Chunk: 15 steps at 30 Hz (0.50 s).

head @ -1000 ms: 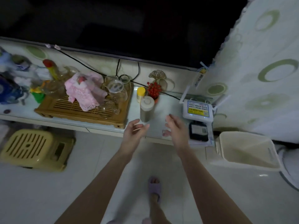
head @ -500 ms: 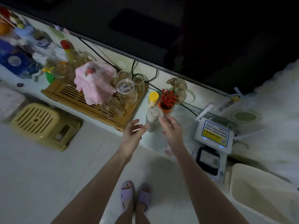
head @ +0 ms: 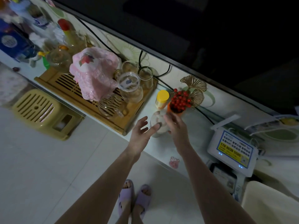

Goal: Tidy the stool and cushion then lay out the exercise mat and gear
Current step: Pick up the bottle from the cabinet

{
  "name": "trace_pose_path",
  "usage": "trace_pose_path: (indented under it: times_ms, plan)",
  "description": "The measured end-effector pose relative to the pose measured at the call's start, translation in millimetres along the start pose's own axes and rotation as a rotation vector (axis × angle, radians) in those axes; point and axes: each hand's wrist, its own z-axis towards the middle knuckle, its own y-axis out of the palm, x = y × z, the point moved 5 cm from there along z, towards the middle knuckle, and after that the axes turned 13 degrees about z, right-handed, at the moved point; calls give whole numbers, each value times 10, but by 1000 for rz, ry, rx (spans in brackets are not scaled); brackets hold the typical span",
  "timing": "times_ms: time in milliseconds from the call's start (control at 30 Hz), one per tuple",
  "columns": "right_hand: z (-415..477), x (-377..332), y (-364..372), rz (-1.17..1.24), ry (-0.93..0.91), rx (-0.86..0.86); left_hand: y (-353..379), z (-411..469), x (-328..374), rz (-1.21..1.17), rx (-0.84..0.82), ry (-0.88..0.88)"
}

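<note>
Nearby, tea tray (head: 69, 85), berry pot (head: 179, 102), router (head: 231, 147), stool (head: 40, 109)

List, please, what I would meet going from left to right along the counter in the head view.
blue box → pink lace cover → yellow-capped bottle → pot of red berries → white router
</note>
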Motion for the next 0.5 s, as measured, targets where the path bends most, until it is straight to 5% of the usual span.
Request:
trace_pose_path:
  times_ms: [500]
  plan:
    - [24, 54, 8, 2, 88, -136, 118, 115, -18, -61, -194, 128]
